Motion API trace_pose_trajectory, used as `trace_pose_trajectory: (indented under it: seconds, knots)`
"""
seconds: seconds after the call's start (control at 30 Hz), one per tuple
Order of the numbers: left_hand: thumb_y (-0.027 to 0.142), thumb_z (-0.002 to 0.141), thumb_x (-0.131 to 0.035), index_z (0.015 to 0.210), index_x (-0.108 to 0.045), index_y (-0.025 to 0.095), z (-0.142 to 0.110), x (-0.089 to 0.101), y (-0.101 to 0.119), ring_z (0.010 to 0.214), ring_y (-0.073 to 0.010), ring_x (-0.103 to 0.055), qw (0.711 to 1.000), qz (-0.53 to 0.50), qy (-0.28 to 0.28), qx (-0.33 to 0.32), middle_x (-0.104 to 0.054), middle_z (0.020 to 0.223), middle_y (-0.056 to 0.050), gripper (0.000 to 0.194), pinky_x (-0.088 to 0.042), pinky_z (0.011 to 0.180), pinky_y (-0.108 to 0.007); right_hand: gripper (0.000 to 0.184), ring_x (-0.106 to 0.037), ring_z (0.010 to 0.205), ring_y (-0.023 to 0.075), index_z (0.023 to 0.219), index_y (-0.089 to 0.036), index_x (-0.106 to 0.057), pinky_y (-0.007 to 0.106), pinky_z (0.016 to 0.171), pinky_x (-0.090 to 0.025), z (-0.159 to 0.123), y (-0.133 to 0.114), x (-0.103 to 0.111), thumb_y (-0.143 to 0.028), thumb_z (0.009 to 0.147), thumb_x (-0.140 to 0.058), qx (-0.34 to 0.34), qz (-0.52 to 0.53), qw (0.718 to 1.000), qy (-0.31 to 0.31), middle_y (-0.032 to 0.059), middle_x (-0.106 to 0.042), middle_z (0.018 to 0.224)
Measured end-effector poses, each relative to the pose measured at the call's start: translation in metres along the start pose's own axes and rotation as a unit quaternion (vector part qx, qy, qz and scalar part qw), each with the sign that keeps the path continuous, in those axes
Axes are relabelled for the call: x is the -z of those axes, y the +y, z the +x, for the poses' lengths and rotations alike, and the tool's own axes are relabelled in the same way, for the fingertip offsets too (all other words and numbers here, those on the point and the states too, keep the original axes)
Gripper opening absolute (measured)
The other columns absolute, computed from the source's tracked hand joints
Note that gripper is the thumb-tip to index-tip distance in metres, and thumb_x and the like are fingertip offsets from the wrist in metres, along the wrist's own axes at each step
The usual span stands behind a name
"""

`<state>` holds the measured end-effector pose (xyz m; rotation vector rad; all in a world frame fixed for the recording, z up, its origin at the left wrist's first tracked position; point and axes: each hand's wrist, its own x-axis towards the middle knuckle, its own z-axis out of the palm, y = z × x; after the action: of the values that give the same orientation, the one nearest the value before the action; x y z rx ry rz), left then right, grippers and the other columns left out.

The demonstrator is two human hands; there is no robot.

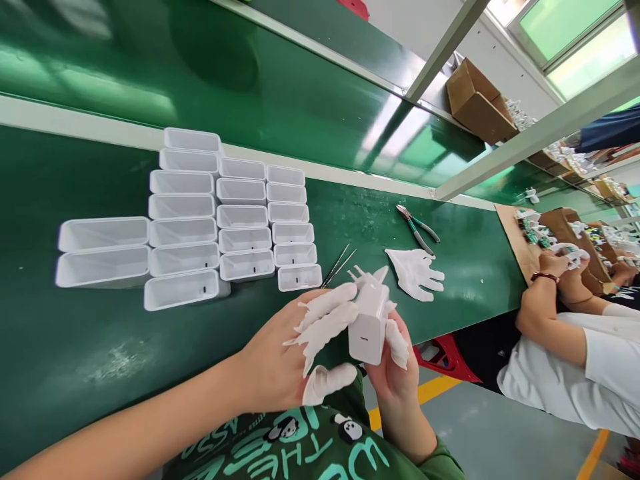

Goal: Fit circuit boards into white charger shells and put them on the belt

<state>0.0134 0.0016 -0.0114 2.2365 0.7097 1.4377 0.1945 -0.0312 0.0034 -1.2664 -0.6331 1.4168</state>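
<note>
A white charger [367,327] with metal plug pins at its far end and a small slot in its near face is held in front of my chest. My right hand [397,367] is closed around its right side and underside. My left hand [293,347] is open, its fingertips touching the charger's left side while the thumb stays apart. White cloth finger covers sit on fingers of both hands. Just beyond my left hand lie tweezers [339,267]. A white glove [416,275] lies flat beyond the charger, with green-handled cutting pliers [419,227] behind it.
Several open white plastic housings [183,233] stand in rows on the green table [240,327] at left. A metal shelf post [540,137] slants over the right. A co-worker [555,333] sits at right, handling white parts beside cardboard boxes [563,230]. A red stool [445,357] is below.
</note>
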Motion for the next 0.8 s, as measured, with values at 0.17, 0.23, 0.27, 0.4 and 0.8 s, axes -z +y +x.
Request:
trace_pose_trajectory:
  seconds: [0.17, 0.23, 0.27, 0.4, 0.8]
  knots:
    - [0.021, 0.099, -0.052, 0.153, -0.028, 0.015, 0.003, 0.008, 0.000, 0.122, -0.0251, -0.059, 1.000, 0.010, 0.014, 0.026, -0.062, 0.124, -0.018, 0.060, -0.056, 0.098, -0.045, 0.042, -0.069, 0.060, 0.0196, 0.097, -0.026, -0.067, 0.031, 0.052, -0.063, 0.000, 0.003, -0.016, -0.060, 0.075, -0.077, -0.050, 0.026, 0.992, -0.112, 0.0030, -0.073, 0.083]
    - [0.021, 0.095, -0.057, 0.150, -0.034, 0.014, 0.003, 0.011, 0.000, 0.118, -0.0260, -0.062, 0.998, 0.025, 0.014, 0.050, -0.063, 0.125, -0.019, 0.060, -0.057, 0.097, -0.045, 0.038, -0.070, 0.062, 0.0189, 0.099, -0.027, -0.065, 0.032, 0.058, -0.065, 0.001, 0.007, -0.018, -0.058, 0.079, -0.073, -0.051, 0.034, 0.990, -0.130, 0.0017, -0.073, 0.084]
    - [0.021, 0.094, -0.059, 0.148, -0.037, 0.014, 0.003, 0.011, 0.000, 0.118, -0.0262, -0.062, 0.998, 0.030, 0.016, 0.059, -0.063, 0.125, -0.020, 0.059, -0.057, 0.097, -0.045, 0.036, -0.070, 0.065, 0.0188, 0.100, -0.027, -0.064, 0.032, 0.062, -0.066, 0.002, 0.008, -0.019, -0.057, 0.081, -0.071, -0.054, 0.034, 0.989, -0.136, 0.0014, -0.073, 0.086]
    - [0.021, 0.093, -0.060, 0.143, -0.041, 0.010, 0.002, 0.012, 0.000, 0.121, -0.0268, -0.060, 0.997, 0.030, 0.021, 0.070, -0.063, 0.124, -0.020, 0.055, -0.055, 0.100, -0.041, 0.036, -0.071, 0.070, 0.0191, 0.104, -0.026, -0.062, 0.033, 0.066, -0.066, 0.004, 0.007, -0.024, -0.056, 0.085, -0.067, -0.072, 0.027, 0.985, -0.152, 0.0018, -0.072, 0.087]
    - [0.021, 0.093, -0.057, 0.147, -0.032, 0.011, -0.001, 0.004, 0.004, 0.117, -0.0309, -0.063, 0.996, 0.044, 0.043, 0.064, -0.064, 0.123, -0.021, 0.060, -0.056, 0.095, -0.047, 0.025, -0.068, 0.071, 0.0169, 0.103, -0.026, -0.057, 0.029, 0.061, -0.061, 0.050, -0.030, -0.004, -0.046, 0.090, -0.064, 0.134, -0.165, 0.969, -0.129, 0.0023, -0.069, 0.091]
